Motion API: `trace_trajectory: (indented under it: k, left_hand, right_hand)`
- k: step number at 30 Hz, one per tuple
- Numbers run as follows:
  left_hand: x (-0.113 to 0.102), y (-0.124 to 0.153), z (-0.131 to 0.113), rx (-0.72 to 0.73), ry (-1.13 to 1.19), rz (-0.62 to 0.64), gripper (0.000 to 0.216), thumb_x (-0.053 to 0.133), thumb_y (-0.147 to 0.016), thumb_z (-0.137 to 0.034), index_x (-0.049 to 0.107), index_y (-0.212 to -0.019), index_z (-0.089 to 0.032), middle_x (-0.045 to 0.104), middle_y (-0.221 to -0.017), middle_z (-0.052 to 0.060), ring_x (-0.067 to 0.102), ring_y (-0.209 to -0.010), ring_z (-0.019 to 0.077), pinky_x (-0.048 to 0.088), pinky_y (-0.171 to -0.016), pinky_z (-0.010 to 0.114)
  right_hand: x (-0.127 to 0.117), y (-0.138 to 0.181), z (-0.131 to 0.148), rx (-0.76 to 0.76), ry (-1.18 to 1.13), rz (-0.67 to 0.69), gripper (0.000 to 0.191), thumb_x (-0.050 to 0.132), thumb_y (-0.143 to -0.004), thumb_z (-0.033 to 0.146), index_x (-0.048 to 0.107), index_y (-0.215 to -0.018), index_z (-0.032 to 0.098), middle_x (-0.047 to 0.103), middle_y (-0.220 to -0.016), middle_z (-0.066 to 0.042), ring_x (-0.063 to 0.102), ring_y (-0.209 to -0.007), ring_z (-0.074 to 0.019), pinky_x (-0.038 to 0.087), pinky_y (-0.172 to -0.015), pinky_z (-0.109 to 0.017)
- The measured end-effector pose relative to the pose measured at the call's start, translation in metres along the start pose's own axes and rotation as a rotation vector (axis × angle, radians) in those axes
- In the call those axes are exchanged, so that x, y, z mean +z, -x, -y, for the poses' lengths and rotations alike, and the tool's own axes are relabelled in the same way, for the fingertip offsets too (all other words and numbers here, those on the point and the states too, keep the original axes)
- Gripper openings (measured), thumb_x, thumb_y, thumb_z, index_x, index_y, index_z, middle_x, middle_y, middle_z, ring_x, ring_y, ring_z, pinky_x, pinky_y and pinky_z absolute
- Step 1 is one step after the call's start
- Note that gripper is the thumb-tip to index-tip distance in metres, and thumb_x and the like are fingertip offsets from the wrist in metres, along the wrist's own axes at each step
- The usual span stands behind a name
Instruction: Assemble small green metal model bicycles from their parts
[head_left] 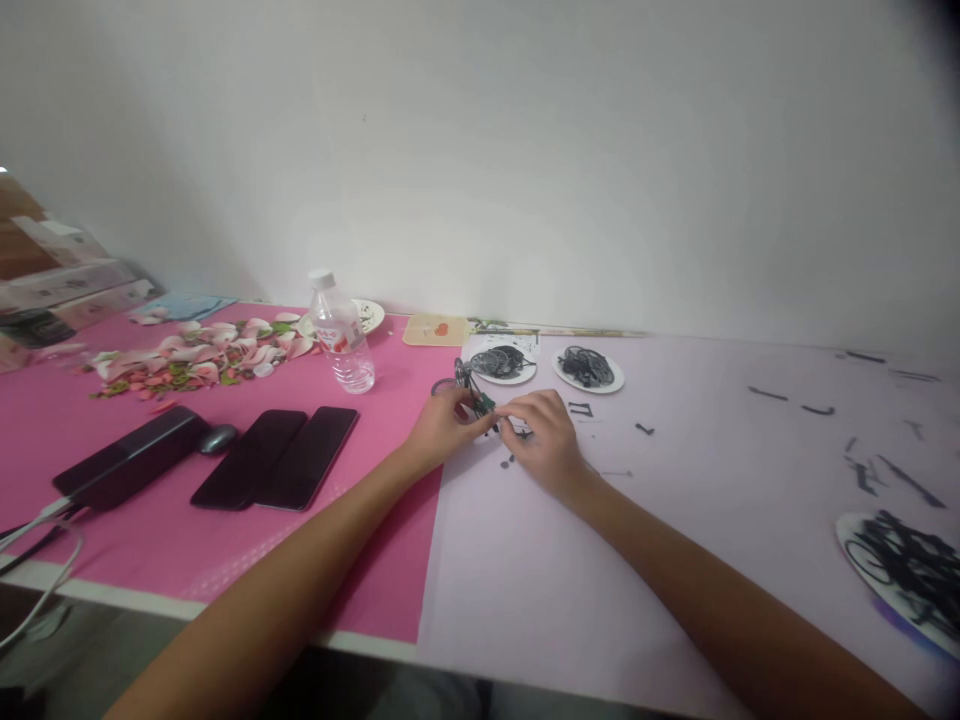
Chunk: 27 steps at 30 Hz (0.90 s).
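Observation:
My left hand [442, 430] is closed around a small dark model bicycle [466, 380], holding it just above the seam between the pink and pale surfaces. A thin wheel shows at its left side, and part of the model is hidden behind the fingers. My right hand [546, 440] meets it from the right with thumb and forefinger pinched together at the model's edge. Whatever lies between those fingertips is too small to make out. Loose dark bits [508, 461] lie just under the hands, and a small black frame-shaped piece [580, 409] rests beyond the right hand.
Behind the hands stand two white plates of dark parts, the left plate [504, 379] and the right plate [616, 383]. A third plate [846, 530] sits at far right near scattered strips [769, 393]. Leftward are a water bottle [343, 340], phones [306, 458], a power bank [131, 455] and petals [202, 355].

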<state>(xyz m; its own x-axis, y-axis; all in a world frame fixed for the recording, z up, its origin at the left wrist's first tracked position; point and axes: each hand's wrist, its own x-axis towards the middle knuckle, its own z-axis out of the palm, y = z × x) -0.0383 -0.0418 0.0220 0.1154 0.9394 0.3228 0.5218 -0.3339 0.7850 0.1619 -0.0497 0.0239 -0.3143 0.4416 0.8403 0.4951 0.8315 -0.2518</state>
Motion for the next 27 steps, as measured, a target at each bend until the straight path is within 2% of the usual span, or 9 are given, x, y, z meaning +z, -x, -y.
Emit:
trace_trajectory:
  k: [8, 14, 20, 27]
  left_hand:
    - [-0.0007, 0.0002, -0.0001, -0.006, 0.013, 0.015, 0.036, 0.076, -0.079, -0.049, 0.070, -0.097, -0.018, 0.072, -0.090, 0.006, 0.067, -0.074, 0.0182, 0.053, -0.064, 0.029]
    - [-0.0004, 0.0012, -0.0011, -0.019, 0.066, 0.043, 0.038, 0.078, -0.081, -0.049, 0.071, -0.100, -0.017, 0.074, -0.094, 0.007, 0.069, -0.076, 0.0184, 0.054, -0.065, 0.029]
    - [-0.0001, 0.0003, 0.0025, -0.036, 0.151, 0.032, 0.039, 0.078, -0.082, -0.046, 0.072, -0.107, -0.017, 0.074, -0.105, 0.009, 0.071, -0.082, 0.0193, 0.057, -0.071, 0.030]
    - [-0.0029, -0.0016, -0.0009, -0.059, 0.187, 0.020, 0.038, 0.078, -0.082, -0.049, 0.074, -0.103, -0.017, 0.075, -0.099, 0.007, 0.069, -0.082, 0.0182, 0.055, -0.072, 0.029]
  right_hand:
    - [-0.0016, -0.0015, 0.0028, -0.027, -0.090, 0.011, 0.030, 0.067, -0.090, 0.008, 0.068, -0.111, 0.028, 0.074, -0.099, -0.005, 0.066, -0.094, -0.0255, 0.054, -0.084, -0.046]
    - [-0.0022, -0.0004, 0.0036, 0.054, -0.107, -0.019, 0.032, 0.071, -0.087, 0.011, 0.063, -0.113, 0.028, 0.072, -0.097, -0.006, 0.064, -0.093, -0.0268, 0.055, -0.080, -0.045]
    - [-0.0010, 0.0006, 0.0027, 0.072, -0.120, -0.016, 0.031, 0.072, -0.087, 0.012, 0.062, -0.111, 0.028, 0.069, -0.097, -0.006, 0.063, -0.094, -0.0261, 0.056, -0.078, -0.043]
    - [-0.0065, -0.0023, 0.0018, 0.141, -0.135, -0.041, 0.025, 0.072, -0.088, 0.017, 0.061, -0.108, 0.026, 0.067, -0.096, -0.005, 0.062, -0.088, -0.0244, 0.054, -0.075, -0.041]
